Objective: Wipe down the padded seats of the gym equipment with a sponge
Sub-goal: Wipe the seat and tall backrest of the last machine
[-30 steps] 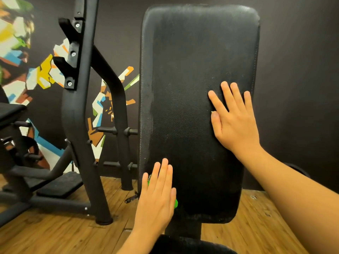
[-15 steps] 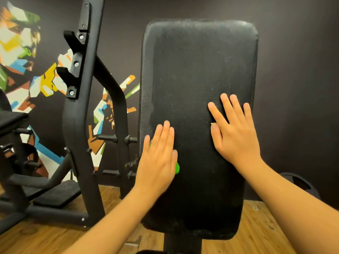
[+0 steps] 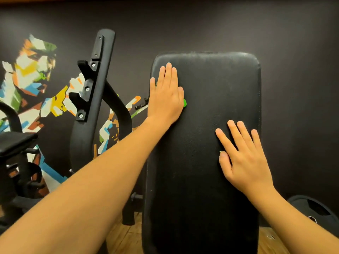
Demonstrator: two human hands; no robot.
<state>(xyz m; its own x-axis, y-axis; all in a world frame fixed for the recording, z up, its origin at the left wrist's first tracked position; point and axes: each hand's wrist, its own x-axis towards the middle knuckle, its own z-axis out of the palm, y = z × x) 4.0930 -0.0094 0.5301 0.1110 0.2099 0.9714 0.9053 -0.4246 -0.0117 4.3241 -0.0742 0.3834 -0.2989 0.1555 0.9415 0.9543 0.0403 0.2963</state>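
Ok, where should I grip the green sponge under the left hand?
Probably by its side edges, from the front: the sponge lies flat against the upright pad under the left hand, only its thumb-side edge showing, so curl thumb and little finger round it.

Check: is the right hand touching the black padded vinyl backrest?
Touching. Head view: right hand lies flat, fingers straight, against the black padded vinyl backrest, no gap.

Grained matt black vinyl back pad (image 3: 205, 162), matt black metal frame (image 3: 95, 99), wood floor (image 3: 124, 237).
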